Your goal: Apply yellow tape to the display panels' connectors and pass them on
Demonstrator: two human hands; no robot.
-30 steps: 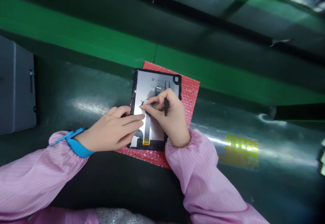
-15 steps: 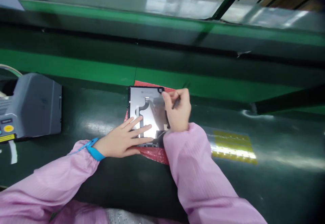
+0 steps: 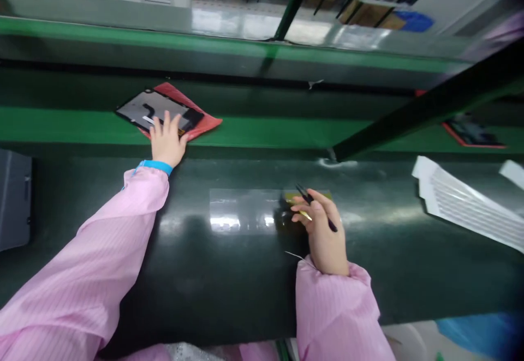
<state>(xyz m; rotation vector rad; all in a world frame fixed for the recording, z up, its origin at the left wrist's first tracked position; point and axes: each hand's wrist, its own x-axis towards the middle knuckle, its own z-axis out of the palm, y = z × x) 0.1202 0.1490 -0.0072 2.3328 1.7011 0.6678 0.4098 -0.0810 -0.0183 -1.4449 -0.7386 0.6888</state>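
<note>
My left hand (image 3: 167, 145) lies with its fingers spread on the near edge of a flat screen panel (image 3: 135, 109), silver-backed with a black rim and a dark flex cable. Under the panel is a red plastic wrap (image 3: 210, 124); both sit askew on the green strip at the back of the bench. My right hand (image 3: 327, 230) is closed around black tweezers (image 3: 305, 193), tips pointing up and left. It hovers over or rests on the yellow pieces (image 3: 292, 197) of a clear sheet (image 3: 241, 208); whether it touches them I cannot tell.
A grey machine (image 3: 14, 200) stands at the left edge. White strips of backing sheet (image 3: 470, 197) lie at the right. A dark green post (image 3: 409, 104) slants across the right side, with another dark panel on red wrap (image 3: 470, 132) behind it.
The panel and its red wrap have moved from the bench middle to the back left strip, my left hand with them. My right hand has left the panel for the clear sheet. The view has turned right.
</note>
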